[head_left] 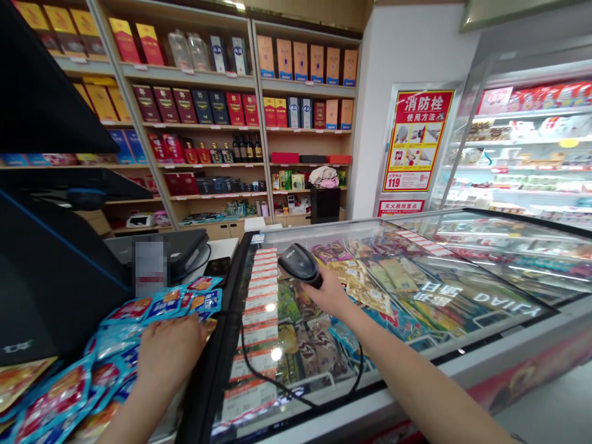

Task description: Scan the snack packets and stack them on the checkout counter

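Observation:
My right hand [330,293] is wrapped around the handle of a black barcode scanner [300,262], held over the glass lid of a chest freezer. A black cable [277,379] loops across the glass below it. On the left, my left hand [173,345] lies knuckles up on a heap of blue snack packets [111,336]. Its fingers curl down and hide most of what they grip; a gold packet edge [210,327] shows beside the fingertips. More packets [55,401] with red and blue print spread toward the lower left.
A dark checkout machine [46,265] rises at the left. A phone [218,267] lies by the freezer's black rim [231,290]. Ice creams [319,345] show through the glass. Shelves of boxed bottles [213,108] line the back wall; a lit display fridge [531,148] stands at right.

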The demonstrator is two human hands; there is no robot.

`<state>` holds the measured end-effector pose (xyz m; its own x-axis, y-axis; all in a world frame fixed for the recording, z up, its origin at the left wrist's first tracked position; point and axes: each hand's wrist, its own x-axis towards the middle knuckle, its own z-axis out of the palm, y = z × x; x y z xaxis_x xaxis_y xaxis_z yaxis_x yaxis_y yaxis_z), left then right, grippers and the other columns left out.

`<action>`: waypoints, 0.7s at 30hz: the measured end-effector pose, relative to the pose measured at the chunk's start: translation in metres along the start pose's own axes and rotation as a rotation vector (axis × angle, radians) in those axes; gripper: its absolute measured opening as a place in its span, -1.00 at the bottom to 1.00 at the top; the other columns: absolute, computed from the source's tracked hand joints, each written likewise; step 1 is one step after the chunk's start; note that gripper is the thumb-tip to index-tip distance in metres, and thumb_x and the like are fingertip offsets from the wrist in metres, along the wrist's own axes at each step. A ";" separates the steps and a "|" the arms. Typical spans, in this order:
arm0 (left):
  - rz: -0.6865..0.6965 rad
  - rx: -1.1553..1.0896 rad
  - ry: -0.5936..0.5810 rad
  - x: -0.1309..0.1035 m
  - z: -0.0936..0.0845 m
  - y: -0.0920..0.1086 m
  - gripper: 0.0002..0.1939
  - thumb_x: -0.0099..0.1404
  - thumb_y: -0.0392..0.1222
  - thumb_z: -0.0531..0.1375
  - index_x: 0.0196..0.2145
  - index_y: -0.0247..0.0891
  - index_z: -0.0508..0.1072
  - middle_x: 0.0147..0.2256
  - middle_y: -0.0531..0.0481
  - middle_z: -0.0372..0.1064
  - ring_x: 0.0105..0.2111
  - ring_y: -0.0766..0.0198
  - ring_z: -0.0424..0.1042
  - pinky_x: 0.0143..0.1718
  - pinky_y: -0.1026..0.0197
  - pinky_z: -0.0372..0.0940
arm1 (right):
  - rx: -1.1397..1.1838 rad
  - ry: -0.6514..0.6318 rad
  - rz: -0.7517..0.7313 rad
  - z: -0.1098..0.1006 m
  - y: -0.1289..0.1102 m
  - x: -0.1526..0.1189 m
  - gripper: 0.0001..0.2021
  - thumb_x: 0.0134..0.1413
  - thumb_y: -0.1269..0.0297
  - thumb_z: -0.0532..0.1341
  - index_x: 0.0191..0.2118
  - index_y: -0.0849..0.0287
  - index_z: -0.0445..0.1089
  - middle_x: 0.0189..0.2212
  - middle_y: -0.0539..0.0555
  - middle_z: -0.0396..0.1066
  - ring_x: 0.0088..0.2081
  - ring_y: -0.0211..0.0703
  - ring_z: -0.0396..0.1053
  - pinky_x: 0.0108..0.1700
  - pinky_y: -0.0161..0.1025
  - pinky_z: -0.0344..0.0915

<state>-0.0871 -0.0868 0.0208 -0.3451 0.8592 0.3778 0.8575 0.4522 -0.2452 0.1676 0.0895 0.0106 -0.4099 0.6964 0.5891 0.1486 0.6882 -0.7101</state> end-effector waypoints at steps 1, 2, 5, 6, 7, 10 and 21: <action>0.003 -0.014 0.016 0.001 -0.003 -0.001 -0.59 0.26 -0.19 -0.09 -0.41 -0.37 0.52 -0.46 -0.35 0.48 -0.36 -0.15 0.49 -0.15 -0.11 0.24 | 0.032 -0.017 -0.003 0.005 0.001 0.000 -0.76 -0.10 0.28 0.20 -0.24 0.20 0.45 -0.39 0.04 0.49 -0.35 -0.13 0.37 -0.26 -0.27 0.28; 0.001 -0.032 0.039 0.002 -0.005 -0.003 -0.57 0.27 -0.22 -0.12 -0.38 -0.40 0.52 -0.46 -0.36 0.48 -0.38 -0.15 0.49 -0.16 -0.11 0.23 | 0.056 -0.029 -0.003 0.009 0.003 -0.001 -0.77 -0.10 0.28 0.21 -0.25 0.20 0.45 -0.39 0.04 0.48 -0.36 -0.13 0.37 -0.26 -0.26 0.29; -0.070 -0.164 0.123 0.009 -0.009 -0.008 -0.55 0.28 -0.19 -0.13 -0.31 -0.42 0.53 -0.41 -0.38 0.49 -0.34 -0.14 0.49 -0.14 -0.11 0.25 | 0.085 -0.027 0.005 0.016 0.006 -0.005 -0.79 -0.11 0.28 0.22 -0.29 0.20 0.46 -0.43 0.02 0.47 -0.40 -0.15 0.35 -0.30 -0.28 0.28; -0.128 -0.258 0.150 0.012 -0.009 -0.009 -0.56 0.28 -0.16 -0.11 -0.28 -0.40 0.53 -0.38 -0.36 0.50 -0.31 -0.14 0.49 -0.13 -0.10 0.27 | 0.089 -0.020 0.008 0.017 0.007 -0.007 -0.80 -0.11 0.27 0.22 -0.30 0.20 0.46 -0.44 0.02 0.47 -0.40 -0.16 0.35 -0.31 -0.28 0.29; -0.203 -0.380 0.180 0.015 -0.008 -0.008 -0.58 0.27 -0.12 -0.08 -0.26 -0.36 0.53 -0.36 -0.32 0.50 -0.28 -0.12 0.49 -0.13 -0.09 0.29 | 0.096 -0.017 0.012 0.017 0.008 -0.009 -0.80 -0.11 0.27 0.22 -0.29 0.20 0.46 -0.44 0.02 0.47 -0.40 -0.16 0.35 -0.32 -0.28 0.29; -0.425 -0.913 0.310 0.023 -0.005 0.008 -0.67 0.24 -0.03 0.03 -0.23 -0.22 0.51 -0.32 -0.15 0.51 -0.21 0.00 0.48 -0.09 0.00 0.35 | 0.132 -0.055 0.011 0.017 0.009 -0.013 -0.77 -0.11 0.28 0.22 -0.25 0.19 0.46 -0.40 0.02 0.50 -0.35 -0.13 0.39 -0.27 -0.27 0.32; -0.818 -2.289 -0.021 0.041 -0.022 0.104 -0.88 0.32 -0.30 0.06 -0.32 -0.29 0.40 -0.34 -0.03 0.50 -0.35 0.27 0.51 -0.25 0.05 0.48 | 0.095 -0.148 -0.035 0.006 0.007 -0.022 -0.73 -0.12 0.35 0.22 -0.21 0.22 0.46 -0.38 -0.01 0.49 -0.34 -0.17 0.39 -0.26 -0.33 0.31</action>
<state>-0.0037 -0.0099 0.0307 -0.6670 0.7300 -0.1492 -0.4979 -0.2876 0.8182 0.1719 0.0776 -0.0099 -0.5424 0.6298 0.5560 0.0493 0.6845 -0.7273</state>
